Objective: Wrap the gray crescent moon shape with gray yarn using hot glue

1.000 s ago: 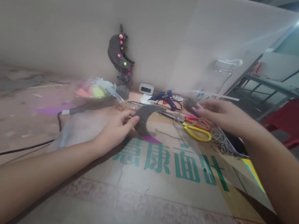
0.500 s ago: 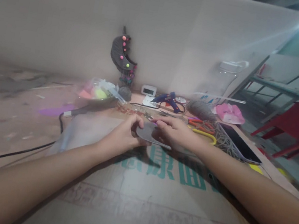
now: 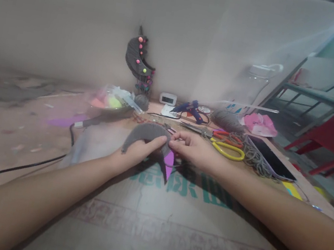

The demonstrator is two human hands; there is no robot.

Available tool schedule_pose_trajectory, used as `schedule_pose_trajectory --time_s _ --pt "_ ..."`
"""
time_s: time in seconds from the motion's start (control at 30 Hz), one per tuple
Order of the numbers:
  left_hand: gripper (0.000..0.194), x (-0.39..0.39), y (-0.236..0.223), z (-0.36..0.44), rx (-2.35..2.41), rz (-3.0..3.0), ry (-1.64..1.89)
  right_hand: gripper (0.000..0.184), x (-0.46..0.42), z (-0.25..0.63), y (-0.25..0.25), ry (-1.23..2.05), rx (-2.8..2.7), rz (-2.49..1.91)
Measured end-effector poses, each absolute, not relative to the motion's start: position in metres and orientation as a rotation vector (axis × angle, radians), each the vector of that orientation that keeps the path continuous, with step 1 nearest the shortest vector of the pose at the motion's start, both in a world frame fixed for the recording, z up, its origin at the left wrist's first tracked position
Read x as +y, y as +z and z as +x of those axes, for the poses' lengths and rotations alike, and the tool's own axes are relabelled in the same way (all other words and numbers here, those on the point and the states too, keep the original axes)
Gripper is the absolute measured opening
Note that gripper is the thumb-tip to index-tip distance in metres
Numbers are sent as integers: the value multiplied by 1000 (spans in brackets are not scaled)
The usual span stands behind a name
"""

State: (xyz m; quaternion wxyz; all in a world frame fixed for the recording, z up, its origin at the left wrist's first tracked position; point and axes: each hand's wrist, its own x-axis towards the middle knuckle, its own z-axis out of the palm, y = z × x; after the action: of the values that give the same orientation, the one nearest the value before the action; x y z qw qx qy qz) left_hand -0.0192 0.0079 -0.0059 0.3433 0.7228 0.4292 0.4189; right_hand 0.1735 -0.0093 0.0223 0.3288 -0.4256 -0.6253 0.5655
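A grey yarn-wrapped crescent [image 3: 144, 133] with a bare purple tip is held up on edge over the printed cardboard sheet [image 3: 175, 225]. My left hand [image 3: 136, 152] grips its middle from below, fingers closed round it. My right hand [image 3: 193, 149] pinches at the crescent's right side, where thin grey yarn runs off toward the purple tip. A finished dark crescent with coloured beads [image 3: 138, 57] leans on the wall behind.
Behind my hands lie yellow-handled scissors [image 3: 227, 148], orange-handled scissors, a blue glue gun [image 3: 189, 109], a grey yarn ball [image 3: 227, 120], loose twine, a phone [image 3: 269, 158], a pink item, a small clock [image 3: 167, 98] and a bag of bright bits [image 3: 111, 100]. A black cable [image 3: 24, 166] trails left.
My right hand came back from the far right to the crescent. The crescent has been turned from lying flat to standing arched, with its purple tip pointing down.
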Motion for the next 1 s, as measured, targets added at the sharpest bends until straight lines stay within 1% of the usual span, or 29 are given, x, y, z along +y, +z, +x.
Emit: schedule_pose_trajectory --time_s 0.07,0.23,0.37,0.43,0.53,0.6,0.63,0.67,0.77,0.83,0.9,1.0 --pt "35 8 -5 -19 1072 1895 1094 28 -7 174 24 1420 -1669 -1111" --pt "34 4 -3 -18 982 1834 1130 26 13 194 38 1082 -1849 -1079" --pt "39 5 -6 -16 1020 1743 1097 24 17 211 58 901 -2040 -1304" --pt "40 6 -7 -16 1043 1742 1094 28 15 216 67 705 -2183 -1463" --pt "44 10 -8 -17 1056 1785 1117 35 16 226 72 242 -2268 -1670" --pt "49 12 -8 -19 1075 1805 1108 32 24 238 68 -29 -2211 -1742" --pt "52 13 -9 -20 1094 1810 1100 30 30 245 64 -92 -2160 -1759" --pt "54 14 -10 -21 1112 1819 1081 31 36 251 60 -87 -2106 -1765" --pt "58 18 -15 -21 1138 1811 1058 49 57 266 46 105 -2009 -1744" --pt "59 19 -18 -20 1115 1752 1065 56 71 269 39 214 -1959 -1737" --pt "60 17 -18 -17 1085 1664 1085 57 85 267 36 266 -1920 -1744" --pt "60 13 -13 -14 1091 1577 1106 48 104 260 34 261 -1871 -1765"
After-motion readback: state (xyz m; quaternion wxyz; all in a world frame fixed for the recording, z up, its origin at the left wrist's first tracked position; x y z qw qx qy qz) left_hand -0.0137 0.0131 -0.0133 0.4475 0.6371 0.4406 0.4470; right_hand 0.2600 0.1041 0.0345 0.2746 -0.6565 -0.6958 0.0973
